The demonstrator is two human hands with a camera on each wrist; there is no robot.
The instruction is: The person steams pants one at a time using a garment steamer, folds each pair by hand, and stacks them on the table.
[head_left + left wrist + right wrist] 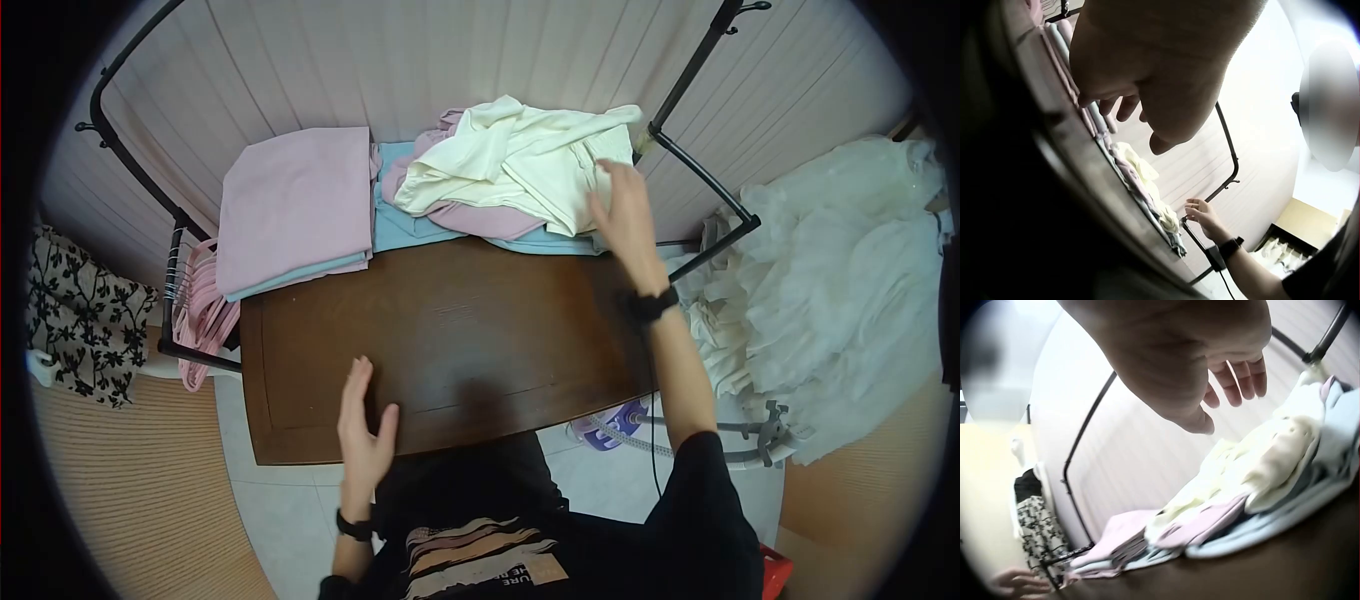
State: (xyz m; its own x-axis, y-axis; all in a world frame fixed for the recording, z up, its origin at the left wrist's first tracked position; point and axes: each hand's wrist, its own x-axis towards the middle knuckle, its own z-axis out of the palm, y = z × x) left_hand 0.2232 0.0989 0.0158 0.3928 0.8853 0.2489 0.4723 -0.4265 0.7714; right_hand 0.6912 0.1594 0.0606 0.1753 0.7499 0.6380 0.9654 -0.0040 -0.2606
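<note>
A cream garment (530,165) lies crumpled over pink cloth (490,221) and light blue cloth (410,231) at the back of the wooden table (450,330). My right hand (627,215) is at the right end of this heap, its fingers relaxed and holding nothing. In the right wrist view the same hand (1204,369) hangs above the cream garment (1279,450). Over the table's front left part, my left hand (365,425) is held with fingers extended and thumb apart, nothing in its grasp. Left of the heap sits a neat folded pink stack (297,205) with a light blue layer below.
A black rack frame (690,75) rises at both sides behind the table. Pink hangers (200,310) hang at the left, near a black-patterned cloth (85,310). White ruffled fabric (850,290) fills the right side. A purple-labelled container (612,428) stands on the floor.
</note>
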